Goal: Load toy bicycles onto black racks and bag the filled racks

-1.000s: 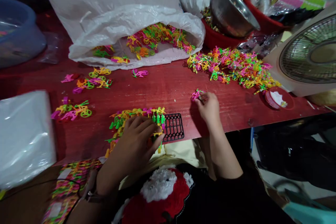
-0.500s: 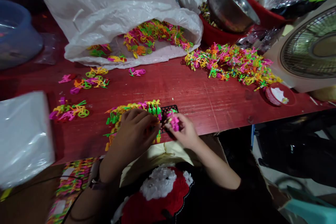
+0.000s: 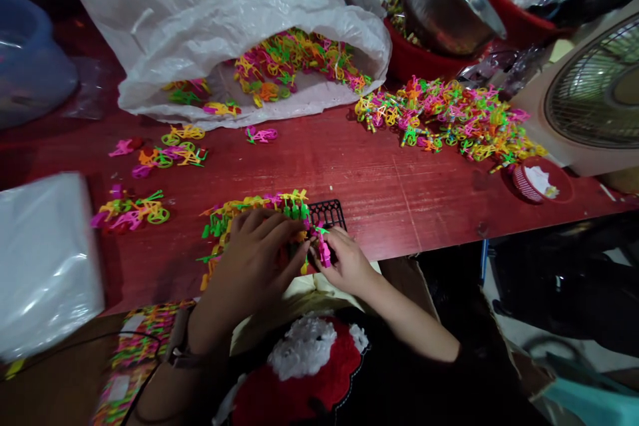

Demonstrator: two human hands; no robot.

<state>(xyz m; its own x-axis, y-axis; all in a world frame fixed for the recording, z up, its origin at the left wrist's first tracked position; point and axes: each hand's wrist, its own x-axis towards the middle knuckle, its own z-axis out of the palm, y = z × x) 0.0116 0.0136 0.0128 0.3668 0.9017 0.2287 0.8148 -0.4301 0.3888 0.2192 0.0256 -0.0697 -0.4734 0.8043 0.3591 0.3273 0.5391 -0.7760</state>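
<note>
My right hand (image 3: 347, 261) pinches a pink plastic toy (image 3: 324, 254), bicycle-like in shape, with a bit of green at its top. It is at the right end of a black grid rack (image 3: 327, 213), whose bare cells show just beyond my fingers. Rows of yellow, green, pink and orange toys (image 3: 217, 223) stand packed along the rack's left part. My left hand (image 3: 259, 249) lies over these rows, fingers curled, with fingertips close to the pink toy. What is between its fingers is hidden.
Behind the rack, a large white plastic bag (image 3: 210, 33) lies open with many toys inside. A loose toy heap (image 3: 444, 113) sits right, near a fan (image 3: 599, 86) and a small red basket (image 3: 529, 183). Small toy piles (image 3: 134, 210) and a plastic-wrapped stack (image 3: 44, 259) are left.
My right hand has moved slightly down and toward me with the pink toy, uncovering more of the black rack. My left hand stays over the rows, its thumb nearer the right hand.
</note>
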